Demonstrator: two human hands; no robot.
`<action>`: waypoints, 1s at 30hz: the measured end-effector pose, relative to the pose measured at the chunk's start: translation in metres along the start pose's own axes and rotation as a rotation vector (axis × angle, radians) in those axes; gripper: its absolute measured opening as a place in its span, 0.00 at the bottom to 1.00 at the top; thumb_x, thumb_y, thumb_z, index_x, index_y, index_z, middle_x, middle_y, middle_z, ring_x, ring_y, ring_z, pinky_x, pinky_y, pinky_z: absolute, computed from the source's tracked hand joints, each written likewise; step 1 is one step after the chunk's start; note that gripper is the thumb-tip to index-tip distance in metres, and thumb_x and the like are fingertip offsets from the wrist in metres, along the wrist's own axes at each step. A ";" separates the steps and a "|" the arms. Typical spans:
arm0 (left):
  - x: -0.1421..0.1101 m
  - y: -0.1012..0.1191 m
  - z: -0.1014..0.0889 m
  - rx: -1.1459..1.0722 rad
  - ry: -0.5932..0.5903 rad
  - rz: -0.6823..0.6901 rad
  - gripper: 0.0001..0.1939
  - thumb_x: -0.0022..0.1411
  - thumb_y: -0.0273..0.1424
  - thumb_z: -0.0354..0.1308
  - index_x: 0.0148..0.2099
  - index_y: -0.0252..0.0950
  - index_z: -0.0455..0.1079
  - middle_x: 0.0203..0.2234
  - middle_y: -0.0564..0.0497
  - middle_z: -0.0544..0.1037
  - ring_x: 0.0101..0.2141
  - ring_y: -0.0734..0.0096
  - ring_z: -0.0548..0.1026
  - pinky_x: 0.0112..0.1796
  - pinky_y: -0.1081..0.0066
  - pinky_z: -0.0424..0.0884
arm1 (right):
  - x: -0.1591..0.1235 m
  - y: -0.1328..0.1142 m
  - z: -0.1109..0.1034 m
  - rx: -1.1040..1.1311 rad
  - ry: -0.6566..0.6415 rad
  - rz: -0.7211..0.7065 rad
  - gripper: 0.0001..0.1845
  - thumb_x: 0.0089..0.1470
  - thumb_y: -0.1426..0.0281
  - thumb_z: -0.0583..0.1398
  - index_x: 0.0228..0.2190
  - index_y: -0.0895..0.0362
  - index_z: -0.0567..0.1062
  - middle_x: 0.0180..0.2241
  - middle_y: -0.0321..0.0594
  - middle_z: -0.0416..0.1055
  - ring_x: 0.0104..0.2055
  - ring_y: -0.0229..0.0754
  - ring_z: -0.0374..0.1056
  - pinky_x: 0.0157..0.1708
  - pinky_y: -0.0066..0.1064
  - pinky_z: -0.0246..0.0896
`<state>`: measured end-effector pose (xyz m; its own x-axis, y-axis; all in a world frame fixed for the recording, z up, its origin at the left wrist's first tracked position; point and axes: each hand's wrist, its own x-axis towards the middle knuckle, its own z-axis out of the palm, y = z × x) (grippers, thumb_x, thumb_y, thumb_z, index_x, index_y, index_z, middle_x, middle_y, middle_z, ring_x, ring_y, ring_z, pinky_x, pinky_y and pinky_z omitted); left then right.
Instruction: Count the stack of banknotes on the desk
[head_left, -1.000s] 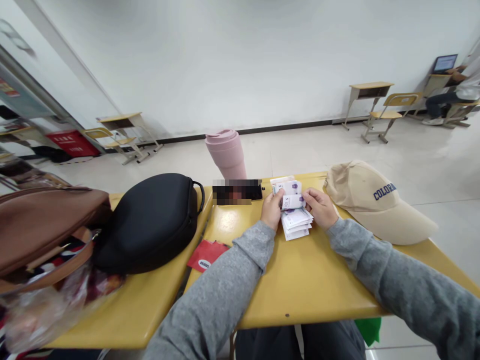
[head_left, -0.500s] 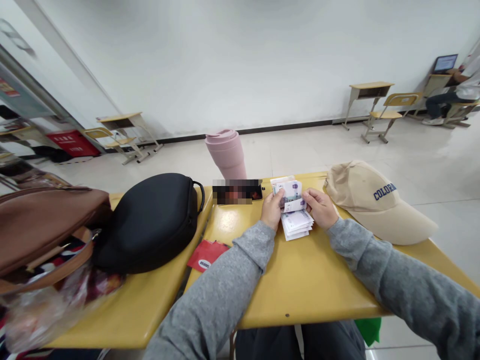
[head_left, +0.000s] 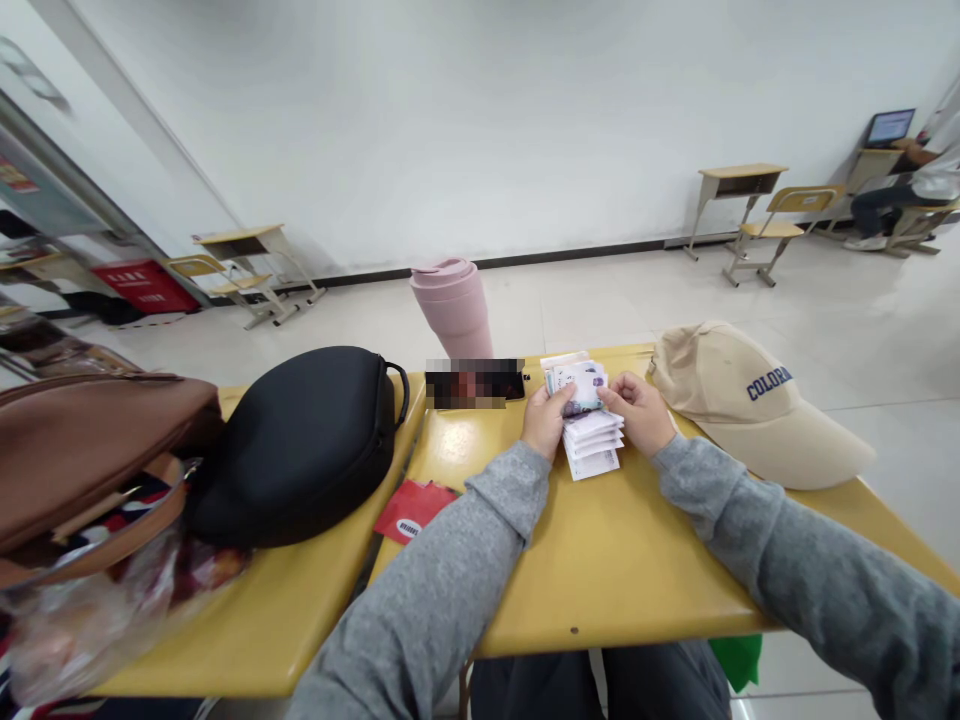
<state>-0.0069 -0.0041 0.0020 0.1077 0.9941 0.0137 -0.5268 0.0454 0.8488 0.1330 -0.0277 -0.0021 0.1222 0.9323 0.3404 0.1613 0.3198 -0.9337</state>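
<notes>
My left hand (head_left: 545, 418) is closed around a stack of small printed cards (head_left: 581, 392) with pale faces and purple-blue pictures. My right hand (head_left: 642, 412) pinches at the stack's right edge, thumb and forefinger together by the top card. Just below, a staggered pile of similar white cards (head_left: 594, 458) spreads toward me over the yellow desk (head_left: 600, 570). Whether this pile is joined to the held stack I cannot tell. A flat red packet (head_left: 412, 508) with a white oval label lies left of my left forearm.
A pink tumbler (head_left: 454, 305) and a dark phone (head_left: 513, 386), partly blurred out, are at the back. A beige cap (head_left: 739, 405) lies to the right. On the left are a black case (head_left: 300, 450) and a brown bag (head_left: 97, 440). A person sits far right by a laptop (head_left: 890, 127).
The printed card that my fingers had folded down over the stack's front no longer hangs there. A different face shows on top, and my right hand has shifted slightly.
</notes>
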 end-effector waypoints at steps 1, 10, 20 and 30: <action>0.000 0.000 0.000 0.008 -0.004 0.001 0.18 0.41 0.33 0.67 0.36 0.32 0.73 0.32 0.45 0.79 0.33 0.64 0.77 0.41 0.63 0.69 | 0.000 0.000 0.000 0.004 0.005 0.011 0.18 0.45 0.55 0.62 0.22 0.55 0.63 0.18 0.30 0.59 0.20 0.33 0.52 0.21 0.27 0.49; -0.002 0.001 0.000 0.050 0.007 0.006 0.16 0.40 0.30 0.66 0.35 0.32 0.73 0.32 0.47 0.79 0.32 0.65 0.76 0.40 0.64 0.69 | 0.001 0.003 0.001 0.014 -0.041 0.004 0.18 0.47 0.56 0.60 0.21 0.55 0.63 0.18 0.30 0.57 0.22 0.34 0.52 0.23 0.27 0.50; 0.003 -0.001 -0.002 0.002 0.027 0.030 0.20 0.44 0.41 0.65 0.35 0.31 0.72 0.31 0.45 0.79 0.32 0.64 0.77 0.39 0.65 0.69 | 0.001 0.003 -0.001 -0.034 -0.048 -0.064 0.18 0.51 0.56 0.57 0.19 0.56 0.63 0.19 0.31 0.55 0.24 0.35 0.51 0.25 0.28 0.50; 0.002 -0.002 -0.002 0.022 0.033 0.054 0.21 0.45 0.44 0.64 0.34 0.31 0.72 0.27 0.47 0.79 0.29 0.66 0.76 0.36 0.67 0.69 | -0.002 -0.005 0.004 0.169 -0.065 -0.026 0.13 0.48 0.59 0.60 0.26 0.56 0.67 0.20 0.30 0.60 0.21 0.33 0.53 0.23 0.27 0.49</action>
<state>-0.0072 -0.0018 -0.0006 0.0512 0.9978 0.0425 -0.5125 -0.0103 0.8586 0.1282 -0.0305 0.0019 0.0553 0.9306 0.3619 -0.0036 0.3626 -0.9319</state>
